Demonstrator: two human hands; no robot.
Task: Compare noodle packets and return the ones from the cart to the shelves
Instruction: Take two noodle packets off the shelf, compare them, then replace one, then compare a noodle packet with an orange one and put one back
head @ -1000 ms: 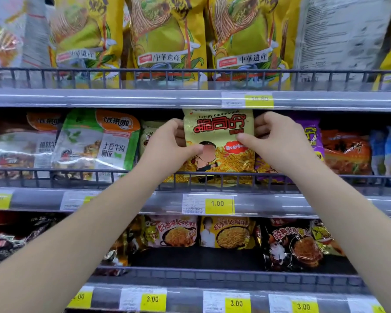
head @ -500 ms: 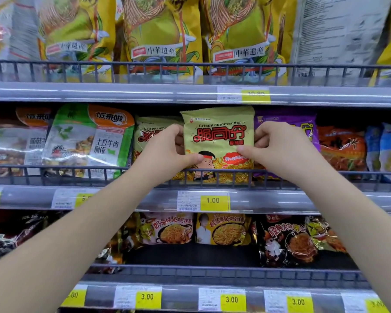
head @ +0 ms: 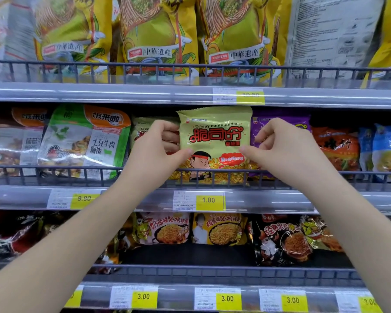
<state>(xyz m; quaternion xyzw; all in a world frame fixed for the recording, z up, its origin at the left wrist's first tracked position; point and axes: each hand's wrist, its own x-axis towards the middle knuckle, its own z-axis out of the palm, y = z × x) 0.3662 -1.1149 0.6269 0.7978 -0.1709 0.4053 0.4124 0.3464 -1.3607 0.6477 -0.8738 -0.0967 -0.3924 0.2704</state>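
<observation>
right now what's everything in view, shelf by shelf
tall noodle bags: at least three facing front, yellow, top shelf
back-facing bag: one, silver-white with print, top shelf right
rice meal packs: two or so, green and orange, middle shelf left
crispy commander packet: one, pale green-yellow, middle shelf centre, gripped at both sides; a matching one sits behind on its left
purple packet: one, middle shelf, behind the right hand
orange packet: one, middle shelf right
blue packets: about two, middle shelf far right
fire noodle packs: several, pink, yellow, black, bottom shelf
price tags: several, yellow and white, shelf edges
left hand: pinching packet's left edge
right hand: pinching packet's right edge
</observation>
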